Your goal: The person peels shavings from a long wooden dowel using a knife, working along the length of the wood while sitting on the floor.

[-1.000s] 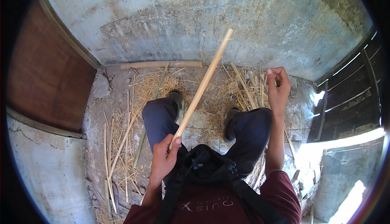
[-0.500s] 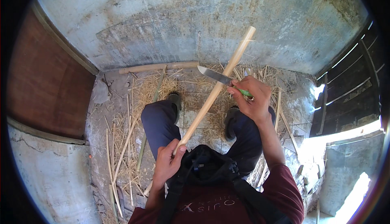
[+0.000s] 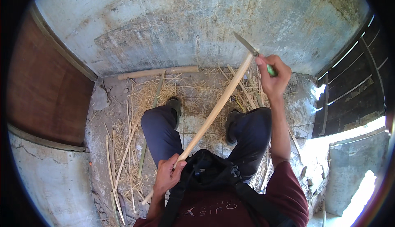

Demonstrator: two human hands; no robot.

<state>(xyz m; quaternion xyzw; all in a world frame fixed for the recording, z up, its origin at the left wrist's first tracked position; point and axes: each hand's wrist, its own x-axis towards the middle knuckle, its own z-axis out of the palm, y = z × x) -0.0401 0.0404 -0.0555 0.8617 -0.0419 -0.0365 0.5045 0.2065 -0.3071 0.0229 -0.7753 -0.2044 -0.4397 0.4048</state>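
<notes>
A long pale wooden stick [image 3: 214, 112], perhaps bamboo, slants from my lap up and away to the right. My left hand [image 3: 168, 173] is wrapped round its lower part, and the near end sticks out below that hand. In my right hand [image 3: 275, 74] is a knife [image 3: 246, 43] with a green handle, gripped with the fingers closed. Its blade points up and to the left, at the far tip of the stick. Whether the edge touches the wood I cannot tell.
Straw-like shavings and thin strips [image 3: 123, 157] litter the floor around my feet. A thick pole [image 3: 158, 72] lies along the base of the stained wall [image 3: 164, 29]. To the left is a brown panel [image 3: 47, 83]; to the right, dark wooden slats [image 3: 349, 87].
My right hand has moved the knife away from me along the stick, from about its middle to the far end. The stick's far end sits lower in view. My left hand keeps its grip.
</notes>
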